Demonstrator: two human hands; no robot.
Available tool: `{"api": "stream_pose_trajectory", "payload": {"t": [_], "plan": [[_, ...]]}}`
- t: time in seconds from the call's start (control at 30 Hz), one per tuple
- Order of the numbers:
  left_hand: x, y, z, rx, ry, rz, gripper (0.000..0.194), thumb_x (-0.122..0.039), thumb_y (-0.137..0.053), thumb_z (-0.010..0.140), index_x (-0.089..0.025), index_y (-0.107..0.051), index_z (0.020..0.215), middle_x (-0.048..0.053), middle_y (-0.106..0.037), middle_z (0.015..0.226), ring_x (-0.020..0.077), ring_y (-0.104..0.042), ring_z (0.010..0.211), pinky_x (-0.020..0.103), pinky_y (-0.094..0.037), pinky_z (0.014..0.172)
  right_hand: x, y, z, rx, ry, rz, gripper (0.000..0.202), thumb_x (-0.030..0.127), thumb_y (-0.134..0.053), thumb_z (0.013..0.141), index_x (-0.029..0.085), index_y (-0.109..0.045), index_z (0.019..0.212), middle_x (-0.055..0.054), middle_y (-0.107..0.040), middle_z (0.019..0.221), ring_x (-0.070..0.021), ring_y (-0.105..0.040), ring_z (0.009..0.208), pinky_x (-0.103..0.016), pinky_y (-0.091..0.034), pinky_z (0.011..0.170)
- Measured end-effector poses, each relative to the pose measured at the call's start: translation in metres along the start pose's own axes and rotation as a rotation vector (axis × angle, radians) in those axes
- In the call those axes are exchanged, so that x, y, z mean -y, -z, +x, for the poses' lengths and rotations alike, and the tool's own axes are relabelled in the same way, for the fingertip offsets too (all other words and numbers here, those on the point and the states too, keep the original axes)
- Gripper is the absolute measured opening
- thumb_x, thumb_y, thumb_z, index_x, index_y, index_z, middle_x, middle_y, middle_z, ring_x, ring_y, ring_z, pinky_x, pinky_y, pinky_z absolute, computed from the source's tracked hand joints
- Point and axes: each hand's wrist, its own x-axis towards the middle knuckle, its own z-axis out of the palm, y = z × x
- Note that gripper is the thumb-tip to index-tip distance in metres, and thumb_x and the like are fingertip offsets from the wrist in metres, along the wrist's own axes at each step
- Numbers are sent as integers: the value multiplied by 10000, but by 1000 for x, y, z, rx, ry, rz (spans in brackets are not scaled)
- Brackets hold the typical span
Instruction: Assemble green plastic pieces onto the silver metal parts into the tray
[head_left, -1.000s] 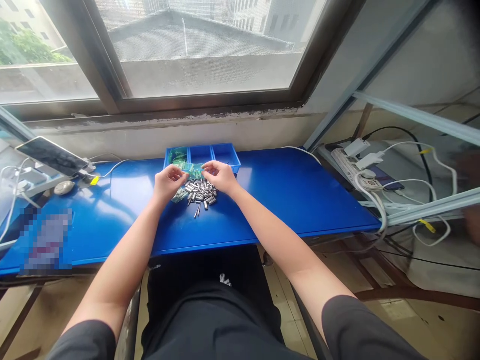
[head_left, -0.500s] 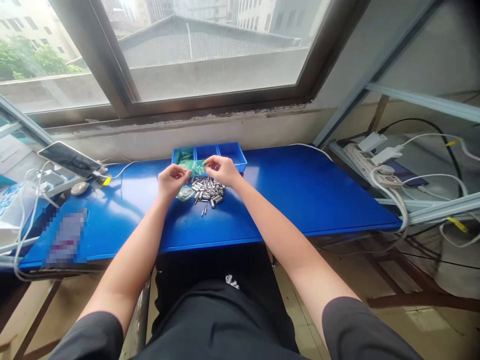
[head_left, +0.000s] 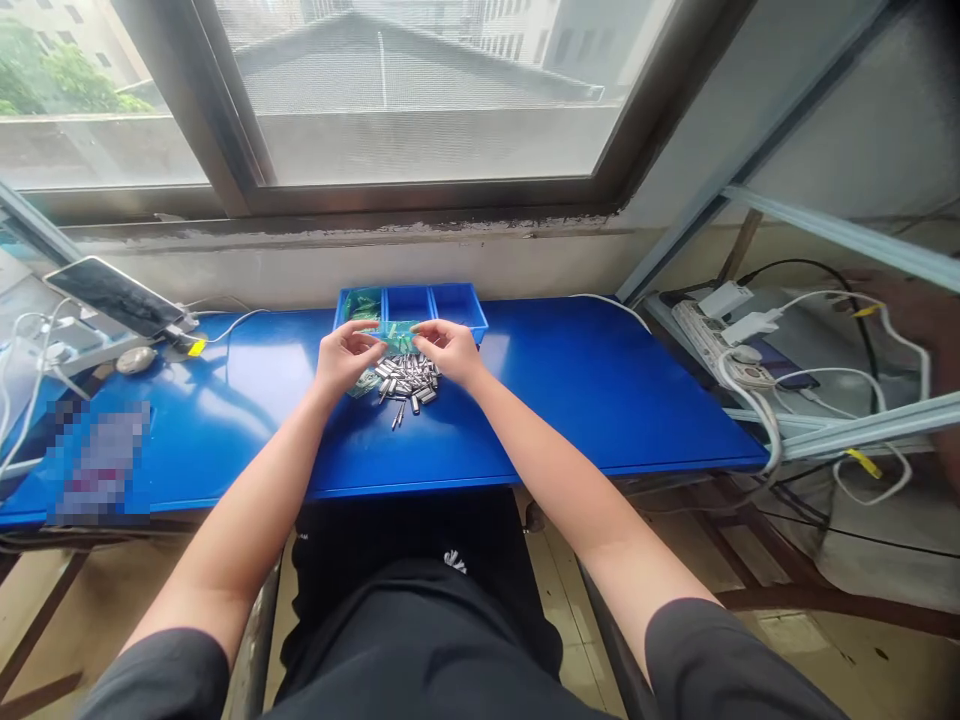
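My left hand (head_left: pixel 342 357) and my right hand (head_left: pixel 448 350) are raised just above the blue table (head_left: pixel 585 390), both pinching a small green plastic bag (head_left: pixel 397 335) between them. Right under the hands lies a heap of several small silver metal cylinders (head_left: pixel 406 380). Another green bag (head_left: pixel 363 383) lies flat on the table beside the heap, under my left hand. Behind the hands stands a blue tray with three compartments (head_left: pixel 457 300); its left compartment holds green bags (head_left: pixel 361 304).
A phone on a stand (head_left: pixel 112 296), a mouse-like object (head_left: pixel 136 360) and white cables sit at the table's left end. A power strip (head_left: pixel 720 335) with plugs and cables lies on a lower shelf to the right. The window wall is behind the tray.
Both hands stay at the green bag over the heap; the fingers have shifted slightly along it. The camera view has swung a little.
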Motion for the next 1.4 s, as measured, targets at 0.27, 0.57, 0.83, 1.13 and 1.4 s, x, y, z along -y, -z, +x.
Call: {"api": "stream_pose_trajectory", "payload": {"t": [0.27, 0.57, 0.83, 1.13, 1.4], "plan": [[2, 5, -1, -7, 79, 52, 385, -391, -859, 632, -131, -750, 894, 40, -722, 694, 147, -662, 567, 279, -552, 581, -5, -5, -6, 17, -28, 47, 299, 447, -714, 763, 192, -743, 917, -49, -713, 808, -170, -636, 728, -321, -528, 673], [-18, 2, -1, 29, 130, 69, 342, -376, -812, 652, -157, -722, 899, 15, -699, 705, 146, -639, 594, 277, -515, 601, -1, -4, 5, -17, -4, 30, 310, 450, -724, 733, 181, -757, 885, -61, -750, 824, -179, -668, 732, -321, -528, 671], [-5, 3, -7, -19, 127, 48, 310, -367, -799, 649, -150, -715, 853, 22, -710, 735, 121, -622, 539, 260, -506, 567, 2, -8, -5, 1, -21, -21, 333, 467, -719, 755, 168, -751, 901, -62, -742, 807, -159, -631, 674, -320, -532, 656], [-15, -7, -41, -67, 87, 234, 214, -380, -729, 793, -193, -743, 895, 8, -702, 692, 122, -592, 551, 255, -484, 551, 25, -1, -31, 4, -96, -43, 210, 395, -674, 820, 212, -754, 886, -45, -721, 796, -150, -599, 639, -308, -508, 615], [-16, 2, -54, -95, 98, 235, 207, -381, -720, 820, -208, -754, 928, -3, -664, 620, 132, -571, 516, 276, -477, 521, 35, -9, -39, 44, -110, -18, 136, 350, -662, 840, 228, -722, 847, -25, -687, 718, -158, -585, 600, -316, -513, 600]]}}
